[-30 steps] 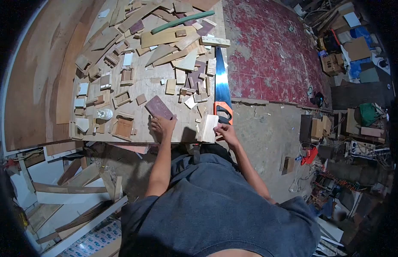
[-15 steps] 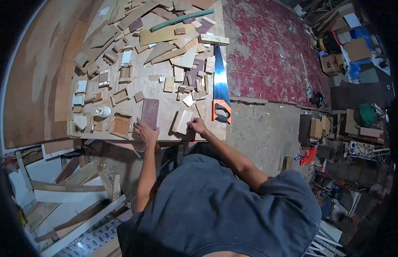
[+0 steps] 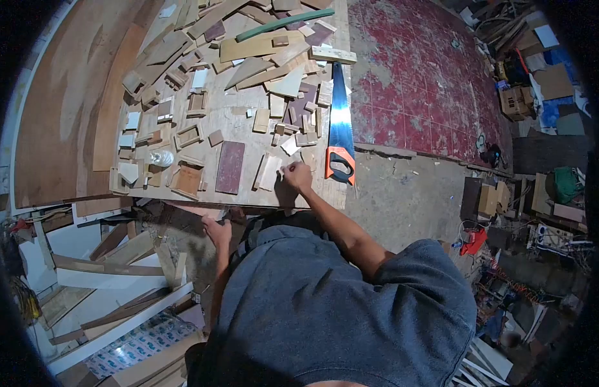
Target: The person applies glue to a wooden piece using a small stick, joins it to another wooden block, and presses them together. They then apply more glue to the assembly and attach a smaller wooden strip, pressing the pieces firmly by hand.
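Observation:
My right hand [image 3: 297, 175] hovers over the table's front part with its fingers curled together, just right of a pale wooden block [image 3: 268, 172]. Whatever those fingers may hold is too small or hidden to make out. My left hand [image 3: 217, 232] is off the table, below its front edge, thumb and fingers apart. Nothing shows in it. A flat dark-red board [image 3: 230, 168] lies near the edge, left of the pale block. To the right of my right hand rests a handsaw [image 3: 340, 122] with an orange and black handle.
Small open wooden boxes [image 3: 188, 135] and a clear glass-like object [image 3: 160, 158] stand on the table's left. Offcuts and a green strip [image 3: 285, 24] pile up at the back. Scrap wood [image 3: 112, 274] fills the floor at left. Red floor tiles [image 3: 409, 84] lie beyond the right edge.
My left hand has left the dark-red board and dropped back below the table edge. My right hand has moved slightly forward beside the pale block. The camera view has shifted a little.

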### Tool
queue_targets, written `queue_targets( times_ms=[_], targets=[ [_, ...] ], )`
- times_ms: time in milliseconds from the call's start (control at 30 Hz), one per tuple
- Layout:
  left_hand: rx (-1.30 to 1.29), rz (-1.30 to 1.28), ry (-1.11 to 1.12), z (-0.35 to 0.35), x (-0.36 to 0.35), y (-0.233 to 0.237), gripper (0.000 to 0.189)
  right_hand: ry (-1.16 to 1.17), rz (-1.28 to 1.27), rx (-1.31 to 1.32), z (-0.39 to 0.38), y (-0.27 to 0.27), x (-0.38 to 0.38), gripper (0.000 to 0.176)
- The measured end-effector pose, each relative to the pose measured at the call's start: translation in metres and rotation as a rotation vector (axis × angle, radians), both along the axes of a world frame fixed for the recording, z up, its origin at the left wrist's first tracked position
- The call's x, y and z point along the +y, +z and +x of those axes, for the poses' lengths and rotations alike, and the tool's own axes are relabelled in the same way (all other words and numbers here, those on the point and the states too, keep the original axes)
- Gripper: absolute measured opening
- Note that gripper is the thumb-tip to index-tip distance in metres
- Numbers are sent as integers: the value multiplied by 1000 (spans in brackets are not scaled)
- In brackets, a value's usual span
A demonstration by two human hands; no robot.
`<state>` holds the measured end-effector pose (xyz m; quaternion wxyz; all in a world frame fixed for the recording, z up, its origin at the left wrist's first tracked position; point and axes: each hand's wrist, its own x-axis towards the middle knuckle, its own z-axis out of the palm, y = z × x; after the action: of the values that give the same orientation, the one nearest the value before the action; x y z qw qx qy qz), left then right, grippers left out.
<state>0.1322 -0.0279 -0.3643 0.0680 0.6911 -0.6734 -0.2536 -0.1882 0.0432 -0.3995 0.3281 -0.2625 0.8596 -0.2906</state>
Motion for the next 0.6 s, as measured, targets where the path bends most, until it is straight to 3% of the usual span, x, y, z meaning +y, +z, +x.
queue_targets(
  times_ms=[67,100,333,433,600],
  targets=[
    [5,9,2,-6,1,-2,74,-279,-124,162,-20,15,-2,33],
    [6,18,3,-7,3,-2,73,-310,-137,241,-35,7,-6,33],
    [35,-56,-56,-8,29,5,64,-272,-143,459,-108,15,-44,37],
    [116,50,-2,6,39,2,61,-166,37,382,-120,6,-52,35],
    [108,27,77,20,52,-14,62,-265,-102,317,-121,8,-44,26]
  ],
)
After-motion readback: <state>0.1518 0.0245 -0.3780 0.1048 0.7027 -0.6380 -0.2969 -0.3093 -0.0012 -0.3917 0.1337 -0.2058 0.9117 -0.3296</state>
